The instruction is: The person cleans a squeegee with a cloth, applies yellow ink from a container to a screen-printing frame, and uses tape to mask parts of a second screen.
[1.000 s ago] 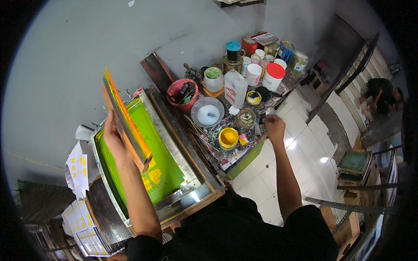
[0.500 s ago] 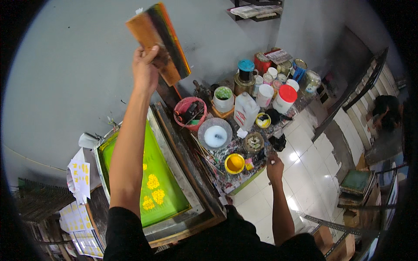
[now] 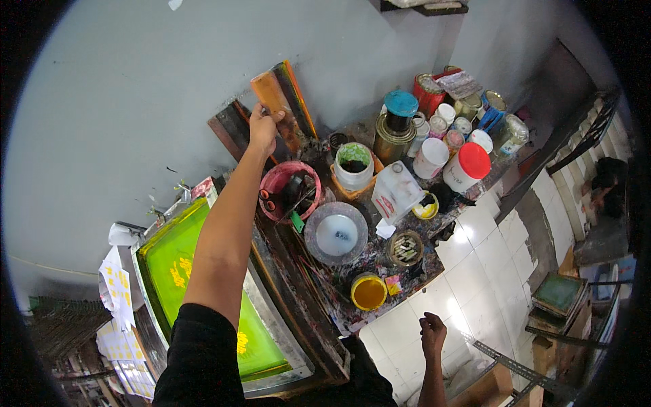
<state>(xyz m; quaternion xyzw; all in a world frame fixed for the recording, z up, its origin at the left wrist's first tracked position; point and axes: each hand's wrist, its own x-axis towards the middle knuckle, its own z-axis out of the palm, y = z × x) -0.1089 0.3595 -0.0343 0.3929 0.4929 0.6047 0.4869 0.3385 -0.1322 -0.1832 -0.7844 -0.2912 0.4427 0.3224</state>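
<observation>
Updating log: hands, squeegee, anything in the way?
Left hand gripping wooden squeegee, tilted. Right hand loosely curled, contents unclear. Nearby: dark board, pink bucket.

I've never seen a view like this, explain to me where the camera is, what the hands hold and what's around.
There's no machine: these are a person's two bare hands, seen from a wide fisheye camera worn on the head, so straight edges bend. The left hand grips a flat wooden board with a dark and orange edge. The right hand, fingers curled, hangs above floor tiles. On the stained table stand a reddish bucket, a bowl of pale liquid and a yellow tub. At left lies a framed green screen.
</observation>
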